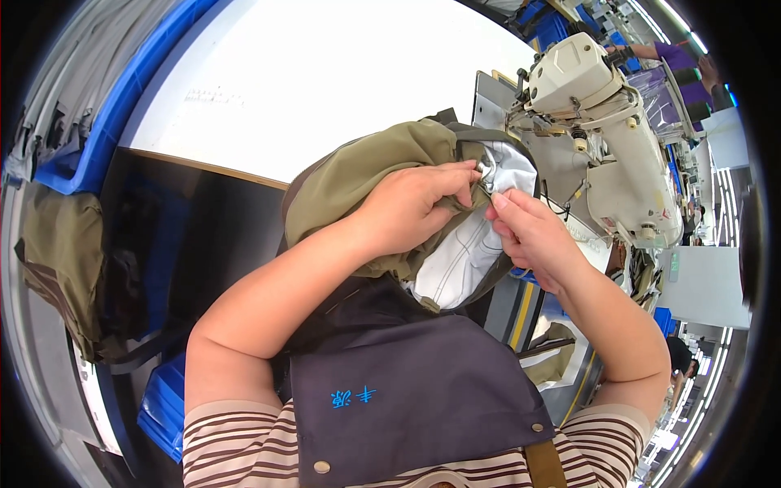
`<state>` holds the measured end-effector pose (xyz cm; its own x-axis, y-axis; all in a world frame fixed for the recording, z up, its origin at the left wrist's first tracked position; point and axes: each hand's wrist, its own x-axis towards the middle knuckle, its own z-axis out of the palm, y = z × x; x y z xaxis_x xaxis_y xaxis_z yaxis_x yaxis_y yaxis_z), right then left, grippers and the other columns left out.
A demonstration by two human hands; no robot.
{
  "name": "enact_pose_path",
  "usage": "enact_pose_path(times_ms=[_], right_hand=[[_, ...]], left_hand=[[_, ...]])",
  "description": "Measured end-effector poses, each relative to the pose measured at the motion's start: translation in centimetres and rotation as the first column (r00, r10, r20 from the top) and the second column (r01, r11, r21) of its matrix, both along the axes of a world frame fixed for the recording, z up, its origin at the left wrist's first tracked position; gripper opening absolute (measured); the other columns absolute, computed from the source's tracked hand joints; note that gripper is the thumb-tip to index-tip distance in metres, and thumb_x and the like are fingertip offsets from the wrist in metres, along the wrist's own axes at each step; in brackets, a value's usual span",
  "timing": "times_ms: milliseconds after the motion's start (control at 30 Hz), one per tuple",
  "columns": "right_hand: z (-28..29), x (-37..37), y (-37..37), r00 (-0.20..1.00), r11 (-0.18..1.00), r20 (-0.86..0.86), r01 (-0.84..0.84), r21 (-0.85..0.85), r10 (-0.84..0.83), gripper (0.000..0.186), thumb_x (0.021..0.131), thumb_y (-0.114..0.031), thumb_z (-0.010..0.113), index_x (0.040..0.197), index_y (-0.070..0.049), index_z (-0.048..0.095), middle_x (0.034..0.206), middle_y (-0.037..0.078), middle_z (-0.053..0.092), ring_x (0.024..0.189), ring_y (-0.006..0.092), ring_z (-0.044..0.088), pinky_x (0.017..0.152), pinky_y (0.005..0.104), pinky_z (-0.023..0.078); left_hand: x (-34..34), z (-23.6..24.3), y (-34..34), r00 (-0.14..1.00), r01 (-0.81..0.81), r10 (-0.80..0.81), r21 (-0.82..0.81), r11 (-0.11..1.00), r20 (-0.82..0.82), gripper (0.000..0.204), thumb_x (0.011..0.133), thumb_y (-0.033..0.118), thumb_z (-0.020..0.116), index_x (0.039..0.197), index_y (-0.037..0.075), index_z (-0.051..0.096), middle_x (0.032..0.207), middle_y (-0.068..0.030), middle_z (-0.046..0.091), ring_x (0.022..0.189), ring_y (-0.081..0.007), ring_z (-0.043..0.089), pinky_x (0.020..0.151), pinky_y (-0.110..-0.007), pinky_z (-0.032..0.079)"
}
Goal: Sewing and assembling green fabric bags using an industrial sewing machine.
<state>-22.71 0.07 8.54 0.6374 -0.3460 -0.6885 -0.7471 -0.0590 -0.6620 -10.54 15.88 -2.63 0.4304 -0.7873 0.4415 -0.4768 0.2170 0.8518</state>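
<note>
An olive-green fabric bag with dark trim rests in front of me, partly on the white table. Its mouth faces right, and a silvery white lining with stitched seams shows inside. My left hand lies over the green cloth, its fingers closed on the bag near the edge of the opening. Close by, my right hand pinches the lining at the opening between thumb and fingers. The fingertips of both hands nearly meet, and the exact bit of cloth between them is partly hidden.
Just beyond the bag at right stands a white industrial sewing machine. A white tabletop spreads ahead. At left are a blue bin with grey cloth and another olive bag. A person in purple is at far right.
</note>
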Motion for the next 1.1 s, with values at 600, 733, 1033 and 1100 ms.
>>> enact_pose_path(times_ms=[600,733,1033,1100], right_hand=[[-0.8,-1.5,1.2,0.991,0.994,0.082,0.101,0.040,-0.104,0.031,0.107,-0.037,0.050,0.105,-0.008,0.059,0.074,-0.007,0.042,0.054,0.0033,0.030,0.047,0.0224,0.023],[-1.9,-1.4,0.9,0.980,0.986,0.127,0.143,0.087,-0.154,0.030,0.107,-0.037,0.050,0.104,-0.008,0.058,0.075,-0.006,0.044,0.053,0.0036,0.030,0.045,0.0221,0.022],[-2.3,-0.7,1.4,0.971,0.981,0.153,0.170,0.095,-0.183,0.029,0.106,-0.036,0.053,0.101,-0.009,0.058,0.075,-0.005,0.045,0.051,0.0039,0.031,0.044,0.0219,0.022],[-2.5,-0.8,1.3,0.967,0.978,0.166,0.178,0.112,-0.196,0.028,0.105,-0.036,0.055,0.101,-0.009,0.058,0.075,-0.006,0.045,0.051,0.0036,0.031,0.044,0.0221,0.022]], left_hand=[[0.3,0.1,0.0,0.993,0.092,-0.089,0.035,0.995,-0.072,0.018,0.083,-0.007,0.058,0.097,0.004,0.057,0.138,-0.0171,0.063,0.141,-0.0311,0.049,0.108,-0.041,0.047],[0.3,-0.6,-0.3,0.997,0.054,-0.055,-0.028,0.998,-0.058,0.014,0.083,-0.003,0.060,0.095,0.004,0.059,0.124,-0.0174,0.068,0.136,-0.0322,0.052,0.100,-0.044,0.049],[0.5,-0.2,-0.1,0.985,0.121,-0.117,0.021,0.992,-0.127,0.019,0.081,-0.008,0.060,0.097,0.002,0.061,0.138,-0.0207,0.062,0.142,-0.0326,0.048,0.110,-0.040,0.045],[0.6,-0.1,0.0,0.983,0.127,-0.124,0.017,0.992,-0.134,0.019,0.081,-0.008,0.059,0.097,0.002,0.061,0.138,-0.0207,0.061,0.141,-0.0327,0.048,0.110,-0.040,0.044]])
